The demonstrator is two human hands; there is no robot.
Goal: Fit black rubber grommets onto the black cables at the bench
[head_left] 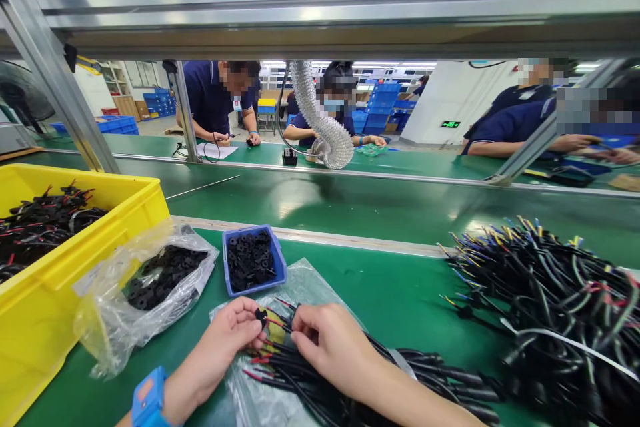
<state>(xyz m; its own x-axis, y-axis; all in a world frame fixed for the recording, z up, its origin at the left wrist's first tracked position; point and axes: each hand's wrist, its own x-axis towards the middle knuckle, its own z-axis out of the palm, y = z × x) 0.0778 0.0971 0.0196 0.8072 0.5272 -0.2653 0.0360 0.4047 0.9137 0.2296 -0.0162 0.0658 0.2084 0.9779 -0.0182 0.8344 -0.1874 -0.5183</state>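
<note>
A small black part [261,317] sits between the pinching fingers of the left hand [239,327], above the cable bundle's stripped ends. Right beside it, the fingers of the right hand [333,343] pinch a black cable [286,327] with a red wire end; whether wire and part touch is too small to tell. The cable bundle [287,373] lies on a clear plastic sheet [250,393] on the green counter [390,293]. Beyond stands a blue tray [229,283] of black parts, left of it an open bag [100,327] and a yellow bin [125,230]; a larger cable heap [545,287] lies right.
</note>
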